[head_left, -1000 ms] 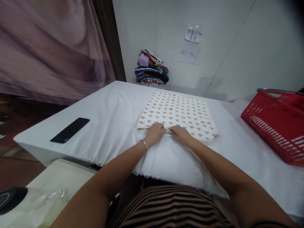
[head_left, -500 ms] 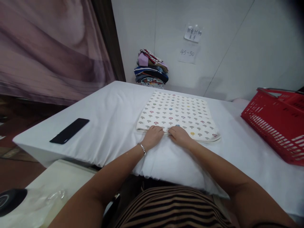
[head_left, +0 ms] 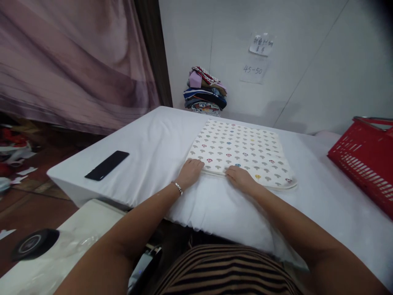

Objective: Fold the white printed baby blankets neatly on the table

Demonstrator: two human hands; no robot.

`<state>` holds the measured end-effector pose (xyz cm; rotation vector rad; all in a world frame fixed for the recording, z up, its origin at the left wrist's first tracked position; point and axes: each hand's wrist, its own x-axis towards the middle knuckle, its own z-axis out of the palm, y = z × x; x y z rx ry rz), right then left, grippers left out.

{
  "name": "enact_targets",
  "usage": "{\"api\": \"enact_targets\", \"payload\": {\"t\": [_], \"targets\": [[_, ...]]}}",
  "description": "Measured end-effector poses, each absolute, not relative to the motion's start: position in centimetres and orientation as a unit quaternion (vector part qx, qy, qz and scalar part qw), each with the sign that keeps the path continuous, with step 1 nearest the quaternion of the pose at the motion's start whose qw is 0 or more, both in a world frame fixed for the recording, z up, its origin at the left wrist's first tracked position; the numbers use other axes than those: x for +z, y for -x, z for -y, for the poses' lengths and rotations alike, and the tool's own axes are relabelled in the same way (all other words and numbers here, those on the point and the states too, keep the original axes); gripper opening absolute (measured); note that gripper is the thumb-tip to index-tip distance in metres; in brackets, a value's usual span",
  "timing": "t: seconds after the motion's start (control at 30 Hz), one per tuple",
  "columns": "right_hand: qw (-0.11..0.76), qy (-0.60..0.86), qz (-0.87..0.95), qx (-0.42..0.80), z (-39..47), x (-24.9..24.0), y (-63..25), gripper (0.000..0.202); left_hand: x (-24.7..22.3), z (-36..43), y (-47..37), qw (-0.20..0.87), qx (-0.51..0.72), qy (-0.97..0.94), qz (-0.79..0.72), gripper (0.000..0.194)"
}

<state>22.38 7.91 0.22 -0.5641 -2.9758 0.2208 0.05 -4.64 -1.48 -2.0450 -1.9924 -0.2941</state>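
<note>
A white cloth with a print of small grey and coloured mushrooms (head_left: 245, 143) lies folded flat in layers on the white-covered table (head_left: 147, 139). My left hand (head_left: 190, 171) is closed on its near edge close to the left corner, fingers on top and thumb hidden. Farther right along that same edge, my right hand (head_left: 241, 178) pinches the layers with curled fingers. The near right corner of the cloth lies loose beyond my right hand.
A black phone (head_left: 107, 165) rests on the table's left part. On the right stands a red plastic basket (head_left: 365, 159). Folded fabrics (head_left: 205, 90) are piled by the wall at the back. A white surface with a black round object (head_left: 37, 244) is at lower left.
My left hand has slid left along the near edge towards the corner, widening the gap between my hands. My right hand stays at about the same spot on the cloth. The view has shifted left.
</note>
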Motion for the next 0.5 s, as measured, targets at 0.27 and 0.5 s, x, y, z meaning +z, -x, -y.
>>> {"api": "enact_targets", "payload": {"t": [0.27,0.5], "targets": [[0.025,0.200,0.979,0.042,-7.8,0.2,-21.7,0.026,-1.2,5.6,2.0,0.112,-0.095,0.705,0.694,0.027],[0.046,0.163,0.985,-0.039,-7.0,-0.1,-20.3,0.034,-0.6,5.4,2.4,0.125,-0.072,0.733,0.664,0.018]]}}
